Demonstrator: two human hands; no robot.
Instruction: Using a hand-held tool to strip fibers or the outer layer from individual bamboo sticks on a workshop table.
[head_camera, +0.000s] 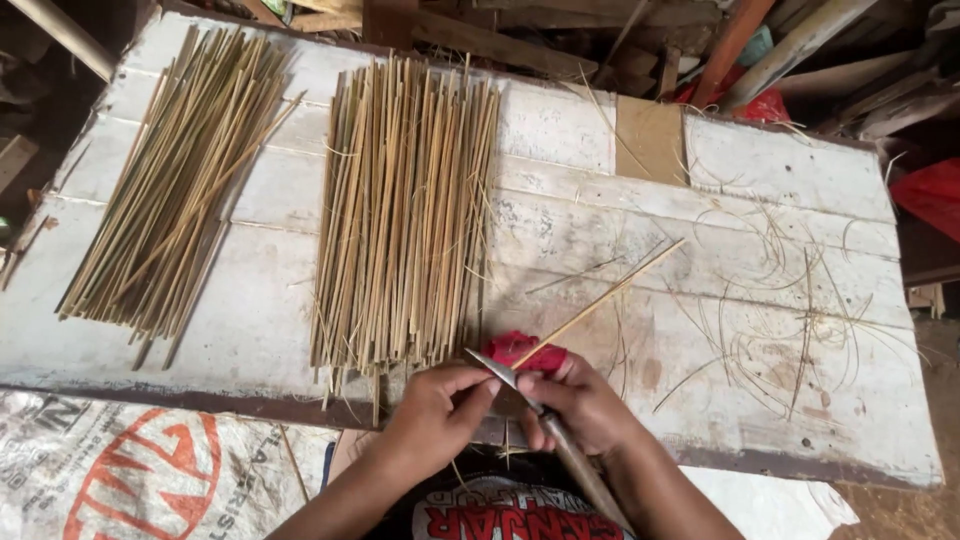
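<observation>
Both forearms bare, no sleeves in frame, no watch or bands on either wrist. Left hand (435, 410) ungloved, nothing on the fingers. Right hand (580, 400) has a red cloth wrap (528, 352) round a finger up at the front, bunched and soft-edged. Torso: dark shirt (500, 505) with a printed chest graphic, red block lettering edged in white.
</observation>
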